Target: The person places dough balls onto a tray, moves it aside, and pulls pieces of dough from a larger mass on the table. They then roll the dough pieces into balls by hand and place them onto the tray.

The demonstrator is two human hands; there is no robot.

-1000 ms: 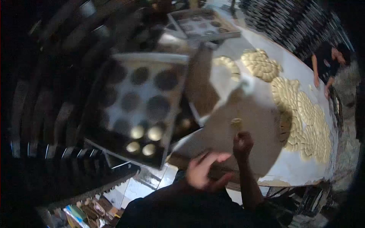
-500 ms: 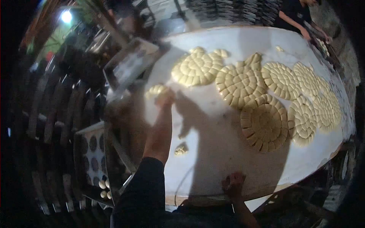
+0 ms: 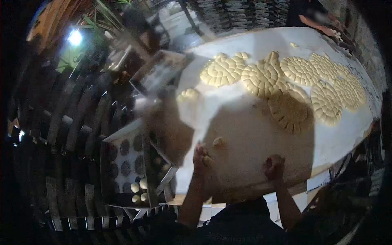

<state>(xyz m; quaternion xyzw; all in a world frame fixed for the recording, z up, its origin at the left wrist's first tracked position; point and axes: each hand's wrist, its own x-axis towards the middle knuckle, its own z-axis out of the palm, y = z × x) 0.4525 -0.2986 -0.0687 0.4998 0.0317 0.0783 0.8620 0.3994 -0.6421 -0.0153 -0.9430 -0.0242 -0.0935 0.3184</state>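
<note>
My left hand is low over the near left part of the white table, its fingers curled, with what looks like a pale piece of dough at them. Just beyond it lies a small dough scrap. My right hand is closed on the table in my shadow; whatever it may hold is hidden. Farther out, a little cluster of dough pieces sits near the left edge. Large round slabs of dough scored into segments cover the far and right parts of the table, one scored dough round being shaded.
Left of the table stands a box with round dark marks and several dough balls at its near end. Beyond it is another tray. A co-worker's arm reaches over the far right corner. Slatted dark racks stand left.
My left hand has drawn back from the dough cluster toward me, leaving the cluster on the table. My right hand has moved farther onto the table. The view has shifted.
</note>
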